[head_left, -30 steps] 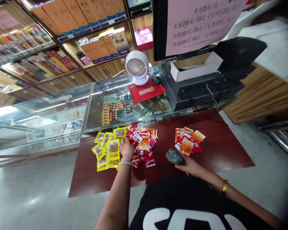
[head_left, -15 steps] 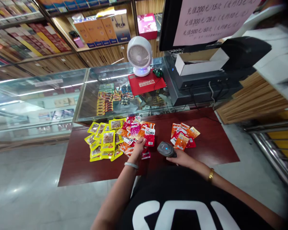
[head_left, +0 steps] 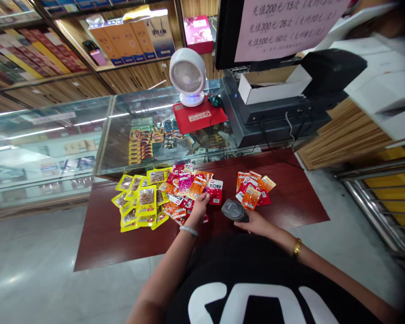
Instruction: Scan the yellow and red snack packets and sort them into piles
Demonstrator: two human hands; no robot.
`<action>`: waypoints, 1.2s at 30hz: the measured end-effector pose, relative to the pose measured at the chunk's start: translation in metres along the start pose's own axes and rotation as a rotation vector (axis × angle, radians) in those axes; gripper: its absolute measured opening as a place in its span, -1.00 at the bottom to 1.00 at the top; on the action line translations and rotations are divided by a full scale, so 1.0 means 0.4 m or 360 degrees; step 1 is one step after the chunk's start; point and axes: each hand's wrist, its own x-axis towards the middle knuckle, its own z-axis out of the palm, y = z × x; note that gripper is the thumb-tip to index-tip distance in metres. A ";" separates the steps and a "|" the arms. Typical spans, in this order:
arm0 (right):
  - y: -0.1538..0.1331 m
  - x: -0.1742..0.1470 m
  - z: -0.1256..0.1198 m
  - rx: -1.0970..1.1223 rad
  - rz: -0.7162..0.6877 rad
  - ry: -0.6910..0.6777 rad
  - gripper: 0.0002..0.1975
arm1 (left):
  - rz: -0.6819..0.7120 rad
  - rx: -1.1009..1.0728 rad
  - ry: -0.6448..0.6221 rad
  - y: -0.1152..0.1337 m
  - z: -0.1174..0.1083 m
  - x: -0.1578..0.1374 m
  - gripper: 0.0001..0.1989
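Note:
Between the fingers of my left hand (head_left: 199, 208) is a red and white snack packet (head_left: 215, 192), gripped at its left edge. My right hand (head_left: 254, 222) is wrapped round a dark grey barcode scanner (head_left: 234, 210), whose head points left toward that packet. Left of my left hand lies a mixed heap of orange, red and pink snack packets (head_left: 184, 182). Yellow snack packets (head_left: 146, 200) are piled beside it, farther left. Beyond the scanner, a smaller pile of orange and red packets (head_left: 251, 195) rests on the dark red tabletop (head_left: 290, 189).
A glass display counter (head_left: 121, 148) adjoins the table's far edge. On it stand a white fan (head_left: 188, 74), a red mat (head_left: 202, 118) and a dark cash register base (head_left: 270, 117) carrying a white box (head_left: 273, 85). A metal rail (head_left: 374, 216) is at the right.
My left hand has shifted slightly right with the red and white packet, closer to the scanner. The scanner's blue light no longer shows. The whole view has shifted a little.

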 end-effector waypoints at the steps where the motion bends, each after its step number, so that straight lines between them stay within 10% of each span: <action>1: 0.002 -0.002 0.000 0.0005 -0.0004 -0.0006 -0.41 | -0.0027 -0.0059 -0.0091 -0.001 0.017 0.000 -0.48; 5: 0.019 -0.005 0.000 -0.0029 0.0009 0.0010 -0.38 | 0.0061 0.0208 -0.0418 0.025 0.059 0.006 -0.55; 11: 0.039 -0.019 -0.005 0.0012 -0.0001 0.0067 -0.46 | 0.0463 0.1736 0.0643 0.111 -0.036 0.021 -0.48; 17: 0.045 -0.023 -0.008 -0.0034 0.0028 0.0078 -0.47 | 0.0351 0.2220 0.0677 0.137 -0.089 0.048 -0.50; 30: 0.027 -0.010 -0.007 -0.0017 -0.0112 0.0016 -0.41 | 0.0299 0.0535 0.0121 0.067 0.001 0.048 -0.69; 36: 0.019 -0.014 -0.011 0.0079 -0.0133 0.0040 -0.42 | 0.0319 0.0494 0.0024 0.067 0.028 0.032 -0.76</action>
